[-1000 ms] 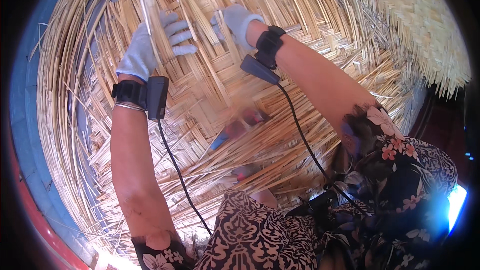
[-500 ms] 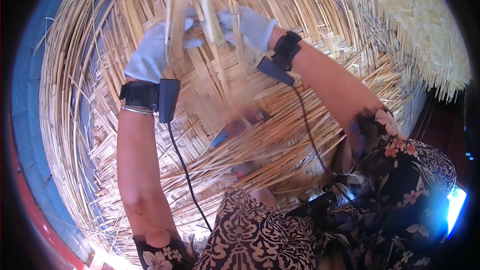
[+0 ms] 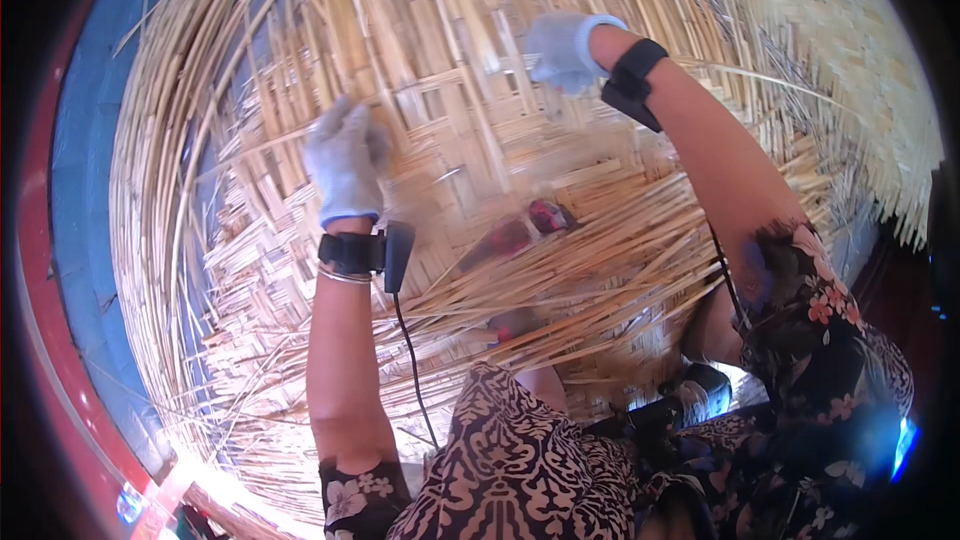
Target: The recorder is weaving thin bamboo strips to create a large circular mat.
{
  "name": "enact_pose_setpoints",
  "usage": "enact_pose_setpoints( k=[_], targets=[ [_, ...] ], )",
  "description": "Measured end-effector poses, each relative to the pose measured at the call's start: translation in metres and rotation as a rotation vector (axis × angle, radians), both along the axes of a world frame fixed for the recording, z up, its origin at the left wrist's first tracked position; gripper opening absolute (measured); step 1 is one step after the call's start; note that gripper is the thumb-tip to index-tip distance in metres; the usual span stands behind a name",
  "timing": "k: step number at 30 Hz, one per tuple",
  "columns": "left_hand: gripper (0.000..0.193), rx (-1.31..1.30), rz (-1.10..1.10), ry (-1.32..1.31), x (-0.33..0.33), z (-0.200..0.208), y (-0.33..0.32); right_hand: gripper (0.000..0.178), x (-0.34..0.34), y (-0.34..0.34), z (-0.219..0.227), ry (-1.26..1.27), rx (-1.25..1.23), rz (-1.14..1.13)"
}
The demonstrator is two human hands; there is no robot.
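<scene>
A large mat of split, straw-coloured reed strips point(image 3: 440, 155) lies in front of me, part woven, with loose ends fanning outward. My left hand point(image 3: 345, 160), in a pale grey glove, is closed low over the weave. Farther off to the right, my right hand point(image 3: 570, 52), gloved too, is closed and slightly blurred. A long thin reed strip point(image 3: 450, 76) runs crosswise over the upright strips from one hand to the other. Its tail passes beyond my right hand. My fingers hide the exact grip on it.
A paler woven mat point(image 3: 840, 50) in a herringbone pattern lies at the far right. Bundled loose reeds point(image 3: 590, 270) cross the near side, close to a red and dark object point(image 3: 545, 218). Blue flooring point(image 3: 85, 230) and a red edge point(image 3: 50, 310) border the left. Cables hang from my wristbands.
The reed strips lifted up between my hands are now down on the mat. My hands have spread apart, the left one nearer me and the right one farther right. A crosswise strip now shows.
</scene>
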State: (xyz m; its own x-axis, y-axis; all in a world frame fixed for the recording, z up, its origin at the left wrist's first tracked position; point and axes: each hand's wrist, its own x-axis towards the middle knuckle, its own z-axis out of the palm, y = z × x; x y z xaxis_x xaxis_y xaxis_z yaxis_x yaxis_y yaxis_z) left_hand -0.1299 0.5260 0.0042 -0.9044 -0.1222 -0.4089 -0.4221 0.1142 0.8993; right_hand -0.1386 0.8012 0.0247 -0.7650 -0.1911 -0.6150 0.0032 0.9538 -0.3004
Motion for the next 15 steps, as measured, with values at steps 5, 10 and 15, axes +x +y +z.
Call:
enact_pose_setpoints(
  k=[5, 10, 15],
  targets=[
    [0.025, -1.012, -0.271, 0.845, -0.002, -0.016, 0.000, 0.028, 0.010, 0.021, -0.005, 0.244, 0.096, 0.143],
    [0.025, -1.401, -0.646, 0.549, -0.014, -0.004, -0.005, 0.023, 0.020, 0.021, -0.012, 0.311, 0.055, -0.096],
    [0.038, -1.072, -0.786, 0.289, -0.046, -0.001, -0.008, 0.024, 0.027, 0.030, -0.007, 0.376, 0.138, -0.140]
  ],
)
